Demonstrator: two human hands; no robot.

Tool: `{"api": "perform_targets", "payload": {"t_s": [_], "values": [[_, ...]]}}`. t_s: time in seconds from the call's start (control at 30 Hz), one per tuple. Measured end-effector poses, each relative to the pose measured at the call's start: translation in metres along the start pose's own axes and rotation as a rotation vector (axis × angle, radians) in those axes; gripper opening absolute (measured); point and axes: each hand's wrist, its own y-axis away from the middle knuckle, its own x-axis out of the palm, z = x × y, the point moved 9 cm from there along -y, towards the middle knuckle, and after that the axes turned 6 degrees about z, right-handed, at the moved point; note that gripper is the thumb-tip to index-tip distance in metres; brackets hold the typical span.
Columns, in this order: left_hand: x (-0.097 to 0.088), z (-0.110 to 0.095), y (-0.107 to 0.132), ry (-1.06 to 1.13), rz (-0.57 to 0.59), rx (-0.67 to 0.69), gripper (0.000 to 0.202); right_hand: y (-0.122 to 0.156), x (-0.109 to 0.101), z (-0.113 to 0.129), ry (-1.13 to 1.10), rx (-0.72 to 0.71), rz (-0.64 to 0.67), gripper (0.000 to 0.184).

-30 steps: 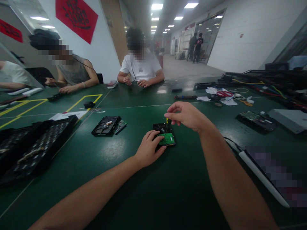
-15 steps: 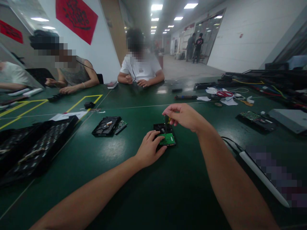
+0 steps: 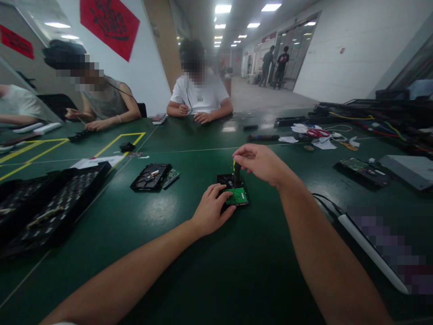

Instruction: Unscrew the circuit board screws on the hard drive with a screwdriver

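Note:
A hard drive (image 3: pixel 241 196) with a green circuit board and black casing lies on the green table in front of me. My left hand (image 3: pixel 212 211) grips its left side and near edge, thumb and fingers resting on board and casing. Above the drive, my right hand (image 3: pixel 260 163) pinches the handle of a black and yellow screwdriver (image 3: pixel 237 170) between thumb and fingers. The screwdriver stands nearly upright, its shaft pointing down at the board's far edge. Whether the tip sits in a screw is too small to tell.
Left of the drive lie another black drive (image 3: pixel 149 178) and a loose circuit board (image 3: pixel 172 178). An open black case (image 3: pixel 72 205) is at far left. To the right are another drive (image 3: pixel 361 172), a grey box (image 3: pixel 404 170) and a tablet-like device (image 3: pixel 372 253). Two people sit opposite.
The screwdriver's yellow stripe has turned from the right to the left side of the handle as my right fingers shifted. My left hand keeps its place on the hard drive.

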Motion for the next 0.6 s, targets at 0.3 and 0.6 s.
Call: {"api": "perform_targets", "payload": {"t_s": [0.3,0.6], "values": [[0.002,0.002,0.000,-0.013,0.005,-0.007,0.041,0.003,0.003,-0.003,-0.009,0.041,0.019,0.008],[0.000,0.000,0.000,0.000,0.001,-0.003,0.041,0.000,0.005,-0.001,0.002,-0.006,0.048,0.013]]}}
